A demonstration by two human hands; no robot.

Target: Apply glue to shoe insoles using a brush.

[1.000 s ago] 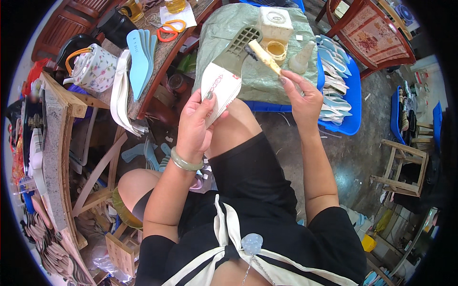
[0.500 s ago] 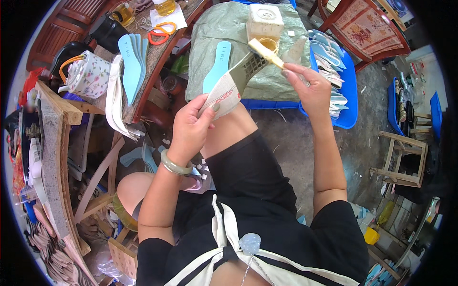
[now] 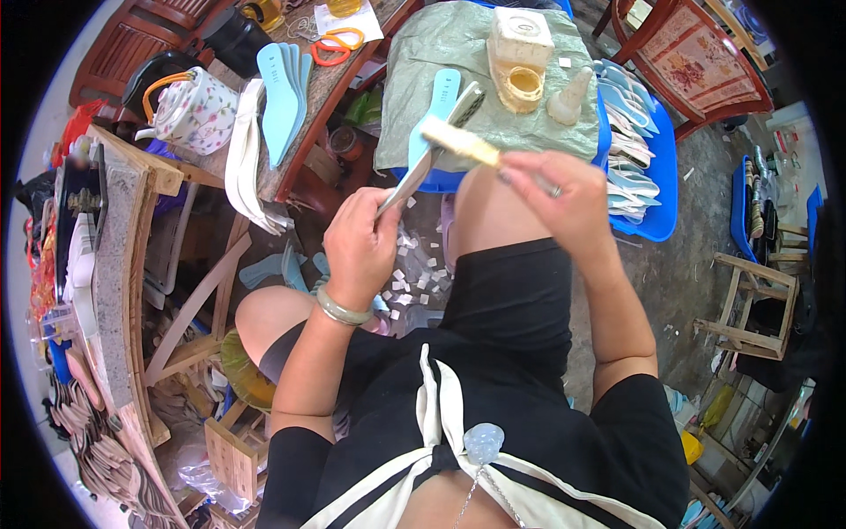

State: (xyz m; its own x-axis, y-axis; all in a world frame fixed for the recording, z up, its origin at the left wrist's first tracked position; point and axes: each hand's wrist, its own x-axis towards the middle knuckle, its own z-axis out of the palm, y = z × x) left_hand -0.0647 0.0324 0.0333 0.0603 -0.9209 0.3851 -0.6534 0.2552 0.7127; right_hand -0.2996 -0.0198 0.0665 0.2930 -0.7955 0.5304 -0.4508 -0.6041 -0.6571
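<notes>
My left hand (image 3: 359, 242) pinches the near end of a pale insole (image 3: 407, 182), tilted almost edge-on, with its dark patterned far end raised. In my right hand (image 3: 560, 198) is a brush (image 3: 463, 144) with a pale yellow handle, held just right of the insole. Whether the brush touches the insole I cannot tell. Behind them a light-blue insole (image 3: 434, 108) lies flat on a green-grey cloth (image 3: 414, 44). A whitish container (image 3: 520, 44) with a round yellowish opening stands on that cloth, beside a pale cone-shaped piece (image 3: 571, 97).
On the left table are a stack of light-blue insoles (image 3: 280, 110), white strips (image 3: 242, 163), a flowered teapot (image 3: 198, 115) and orange-handled scissors (image 3: 337, 44). A blue bin (image 3: 667, 189) full of insoles stands right, near a wooden stool (image 3: 749, 337). Small white scraps (image 3: 425, 280) litter the floor.
The insole has turned from showing its printed face to nearly edge-on. The brush has moved down and left, away from the container's opening. The view has shifted slightly.
</notes>
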